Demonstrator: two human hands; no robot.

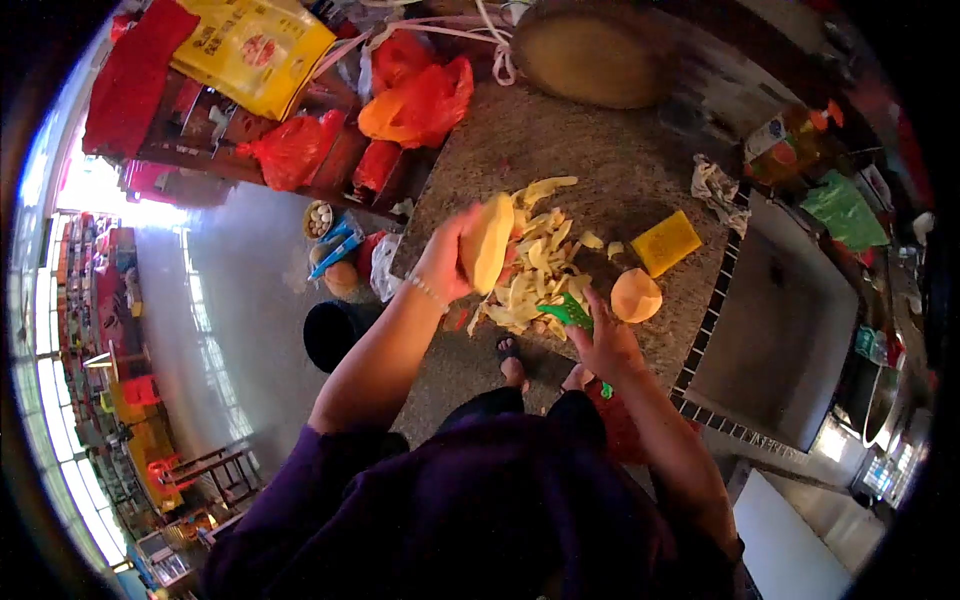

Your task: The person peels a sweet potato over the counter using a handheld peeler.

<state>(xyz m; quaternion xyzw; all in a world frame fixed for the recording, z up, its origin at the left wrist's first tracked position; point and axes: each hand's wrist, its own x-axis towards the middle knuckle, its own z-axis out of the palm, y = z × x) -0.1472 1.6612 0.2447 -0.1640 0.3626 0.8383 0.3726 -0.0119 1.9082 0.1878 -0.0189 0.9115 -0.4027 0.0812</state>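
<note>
left grip (450,258): wrapped round yellow tuber (488,245) | right grip (608,342): closed round green peeler (572,312) | surface (590,135): heaped peelings (540,265) | room: black bucket (332,337) on floor (260,270)

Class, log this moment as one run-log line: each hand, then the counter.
left hand: grips yellow vegetable | right hand: holds green tool | counter: pile of peelings, yellow block

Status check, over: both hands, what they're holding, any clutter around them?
Left hand gripping yellow oblong piece. Right hand holding green tool. Peelings heaped on counter between hands; yellow block farther right.
</note>
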